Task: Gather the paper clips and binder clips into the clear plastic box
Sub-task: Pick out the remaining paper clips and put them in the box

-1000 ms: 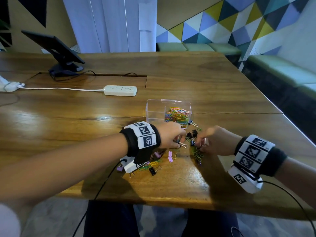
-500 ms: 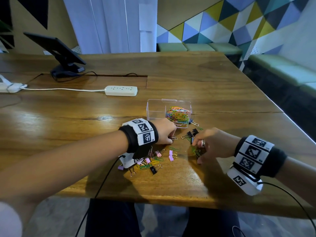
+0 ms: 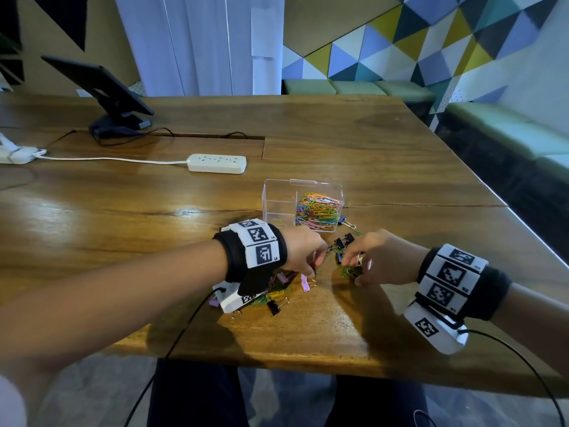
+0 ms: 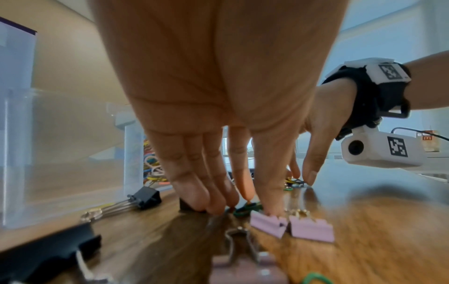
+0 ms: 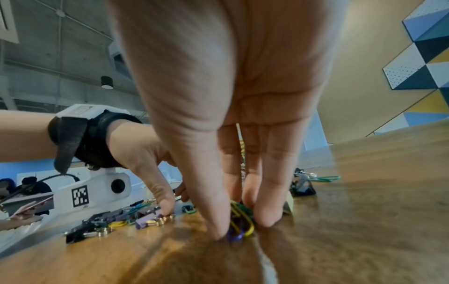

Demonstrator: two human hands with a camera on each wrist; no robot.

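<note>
The clear plastic box (image 3: pixel 278 200) stands mid-table, its right compartment full of coloured paper clips (image 3: pixel 318 211). My left hand (image 3: pixel 314 268) is just in front of it. Its fingertips (image 4: pixel 216 207) are down on the wood and pinch a green paper clip (image 4: pixel 245 209) against the thumb, beside two pink binder clips (image 4: pixel 268 223). My right hand (image 3: pixel 354 271) pinches a small bunch of yellow, green and purple paper clips (image 5: pixel 239 224) against the table. Black binder clips (image 3: pixel 341 241) lie between the hands and the box.
More loose clips lie under my left wrist, among them a black binder clip (image 3: pixel 273 306) and a pink one (image 3: pixel 304 283). A white power strip (image 3: pixel 217 163) and a tablet stand (image 3: pixel 120 118) sit further back. The table's front edge (image 3: pixel 277 362) is close behind the hands.
The silver-handled binder clip at my left fingertips a second ago no longer shows, and that hand has dropped onto the clips by the pink ones. My right hand has stayed, drawing paper clips together.
</note>
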